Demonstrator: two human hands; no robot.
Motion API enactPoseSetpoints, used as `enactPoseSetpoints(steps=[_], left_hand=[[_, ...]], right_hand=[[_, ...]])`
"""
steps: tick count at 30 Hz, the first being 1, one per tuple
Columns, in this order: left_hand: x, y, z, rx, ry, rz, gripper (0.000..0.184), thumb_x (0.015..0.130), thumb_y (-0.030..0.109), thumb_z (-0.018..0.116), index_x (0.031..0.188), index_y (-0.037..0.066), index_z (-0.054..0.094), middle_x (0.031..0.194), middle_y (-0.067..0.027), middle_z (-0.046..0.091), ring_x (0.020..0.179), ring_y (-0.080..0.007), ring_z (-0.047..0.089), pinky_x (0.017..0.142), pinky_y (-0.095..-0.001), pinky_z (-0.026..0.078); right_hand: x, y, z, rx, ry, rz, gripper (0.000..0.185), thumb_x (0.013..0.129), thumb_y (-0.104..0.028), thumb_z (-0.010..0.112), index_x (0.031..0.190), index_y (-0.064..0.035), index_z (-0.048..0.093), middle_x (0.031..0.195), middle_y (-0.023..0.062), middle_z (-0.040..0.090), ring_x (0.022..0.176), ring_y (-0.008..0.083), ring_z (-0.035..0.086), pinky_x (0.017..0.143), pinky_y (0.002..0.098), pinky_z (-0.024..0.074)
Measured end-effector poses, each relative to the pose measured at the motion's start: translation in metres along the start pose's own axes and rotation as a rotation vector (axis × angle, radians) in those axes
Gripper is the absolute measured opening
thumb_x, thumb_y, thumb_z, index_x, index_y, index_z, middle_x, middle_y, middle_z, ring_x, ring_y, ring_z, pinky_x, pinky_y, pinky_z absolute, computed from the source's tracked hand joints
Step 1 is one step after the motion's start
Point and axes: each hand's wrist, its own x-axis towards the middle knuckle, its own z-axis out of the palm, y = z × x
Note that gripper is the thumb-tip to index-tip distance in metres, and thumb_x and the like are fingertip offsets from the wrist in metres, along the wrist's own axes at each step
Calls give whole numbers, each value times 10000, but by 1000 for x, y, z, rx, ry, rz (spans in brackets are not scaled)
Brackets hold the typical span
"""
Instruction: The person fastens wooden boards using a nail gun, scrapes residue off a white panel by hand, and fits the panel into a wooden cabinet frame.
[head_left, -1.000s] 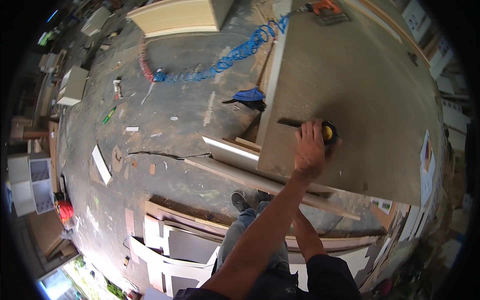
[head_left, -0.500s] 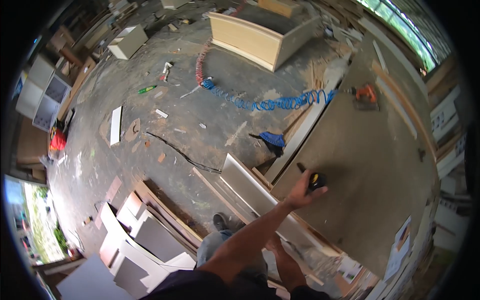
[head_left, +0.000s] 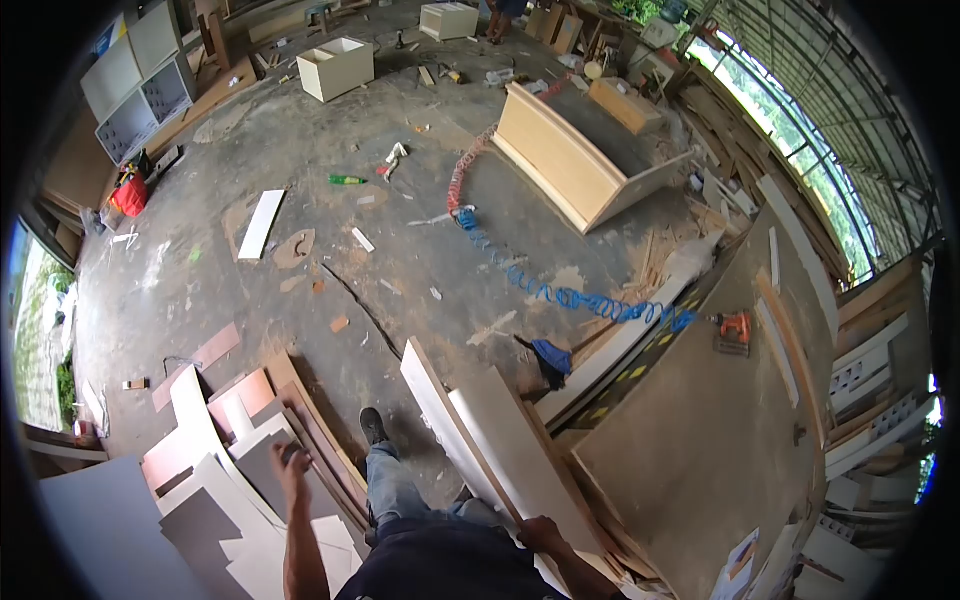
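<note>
My left hand (head_left: 293,482) is raised over the stacked offcuts on my left. Its fingers are closed around a small dark tape measure (head_left: 291,453), only partly visible. Down by my right hip, my right hand (head_left: 541,535) grips the near part of a long white board (head_left: 450,425) by its edge. That board stands on edge, tilted, beside my legs. A second white panel (head_left: 520,450) leans between it and the brown worktable (head_left: 700,420).
White and pink panel offcuts (head_left: 225,490) lie at my left. An orange cordless drill (head_left: 733,330) rests on the worktable. A blue coiled air hose (head_left: 590,302) and a dark cable (head_left: 362,308) cross the floor. A cream cabinet frame (head_left: 560,165) lies ahead.
My left hand has swung from above the worktable to my left side, carrying the tape measure. The long white board now stands apart from the panel behind it. My view has shifted.
</note>
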Motion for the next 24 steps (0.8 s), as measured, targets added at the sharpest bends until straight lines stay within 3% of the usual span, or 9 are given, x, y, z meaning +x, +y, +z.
enactPoseSetpoints(steps=[2, 4, 8, 10, 14, 17, 21, 23, 24], left_hand=[[15, 21, -59, -35, 91, -10, 304, 721, 55, 543, 1014, 87, 468, 855, -62, 552, 749, -176, 610, 607, -280, 509], [43, 23, -116, -44, 213, -37, 64, 809, 114, 608, 840, 74, 569, 730, -27, 554, 617, -138, 569, 530, -262, 449], [93, 38, -139, 152, 217, -74, 222, 915, 251, 650, 856, 37, 643, 669, -28, 580, 589, -114, 554, 517, -256, 432], [127, 47, -139, 147, 127, -112, 204, 905, 226, 663, 900, 22, 677, 700, -33, 608, 604, -110, 558, 538, -254, 437], [209, 57, -98, 233, -110, -3, 161, 918, 134, 649, 974, -7, 701, 818, -9, 647, 734, -77, 560, 658, -221, 442], [261, 94, -38, 198, -250, -41, 184, 922, 172, 653, 996, 8, 694, 814, 4, 622, 712, -63, 536, 618, -216, 426], [309, 128, 45, 170, -337, 83, 268, 913, 221, 679, 1082, 14, 678, 791, 31, 591, 633, -48, 470, 547, -209, 368], [357, 164, 117, 105, -424, 132, 308, 904, 196, 680, 1145, 5, 668, 770, 44, 551, 625, -31, 440, 543, -204, 342], [360, 169, 119, 127, -472, 104, 348, 897, 206, 675, 1165, -15, 651, 831, 9, 615, 648, -53, 473, 571, -232, 392]], right_hand=[[-19, -40, -45, -48, 29, -11, 301, 777, -303, 587, 889, -47, 700, 859, 233, 686, 847, 414, 671, 777, 512, 530], [-2, -75, -63, -158, 102, -73, 289, 799, -308, 578, 880, -61, 703, 835, 215, 691, 826, 409, 678, 759, 517, 532], [4, -145, -107, -218, 214, -29, 271, 799, -313, 592, 824, -58, 680, 757, 219, 675, 742, 412, 671, 690, 527, 530], [9, -173, -149, -155, 351, -106, 299, 786, -328, 580, 785, -40, 662, 740, 236, 657, 718, 438, 648, 675, 555, 508], [5, -246, -209, -113, 408, -111, 333, 768, -343, 580, 769, -17, 648, 720, 249, 640, 713, 454, 629, 699, 552, 502], [7, -286, -249, -140, 357, -78, 348, 768, -355, 587, 769, -11, 646, 733, 257, 642, 740, 452, 635, 722, 539, 504], [23, -284, -257, -73, 319, -124, 389, 791, -400, 608, 790, -14, 659, 744, 251, 651, 730, 454, 638, 711, 528, 508], [49, -288, -265, -249, 322, -270, 399, 815, -411, 610, 789, -15, 652, 729, 238, 653, 705, 445, 642, 668, 527, 513], [46, -289, -263, -248, 322, -271, 399, 815, -411, 610, 789, -15, 652, 729, 238, 653, 705, 445, 642, 668, 527, 513]])
